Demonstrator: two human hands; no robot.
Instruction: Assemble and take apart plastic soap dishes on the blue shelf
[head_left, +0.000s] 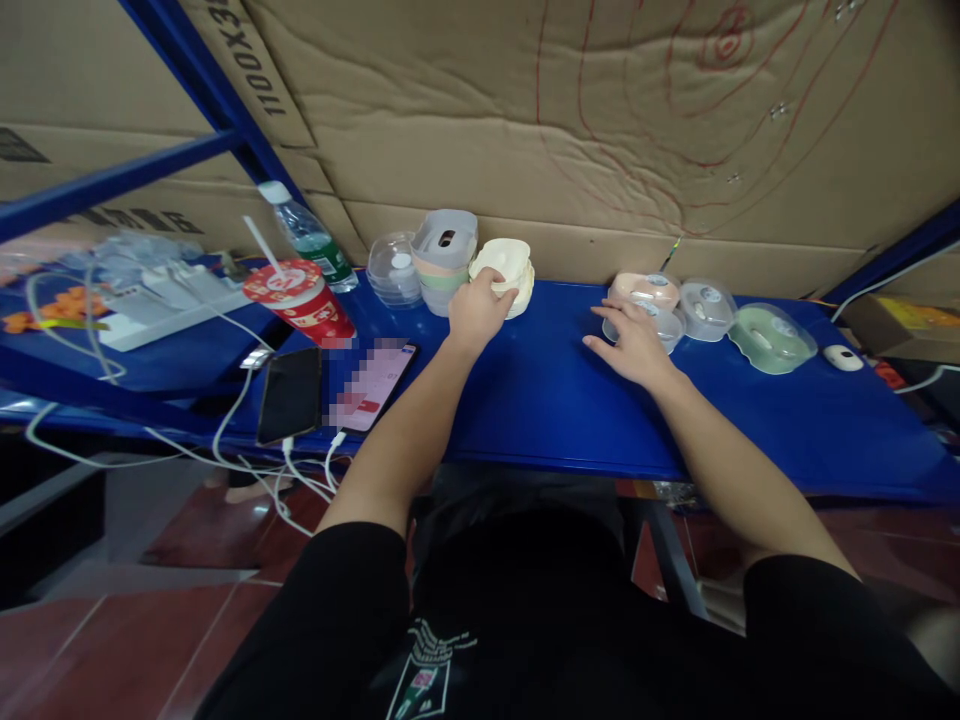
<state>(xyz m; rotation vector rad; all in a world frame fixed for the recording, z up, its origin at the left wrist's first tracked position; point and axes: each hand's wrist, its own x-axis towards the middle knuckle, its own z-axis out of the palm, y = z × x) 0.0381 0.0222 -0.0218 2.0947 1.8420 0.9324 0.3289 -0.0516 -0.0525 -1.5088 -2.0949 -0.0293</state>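
Note:
My left hand point(481, 312) pinches the near edge of a cream plastic piece point(508, 258), which lies on a stack of similar pieces. Just left of it stands a stack of plastic bowl-like shells point(444, 262), grey on top with green and peach below. Clear round lids or covers point(396, 272) are piled further left. My right hand point(637, 342) has its fingers spread over a clear-covered container point(666, 326); whether it presses on it cannot be made out. Behind that hand is a peach container point(645, 290) with a clear top.
Right of these sit a whitish container point(708, 308), a green container point(772, 338) and a small white device point(843, 357). On the left are a red cup point(300, 300) with a straw, a bottle point(315, 240), two phones, a power strip point(161, 305) and cables. Cardboard backs the blue table point(540, 400).

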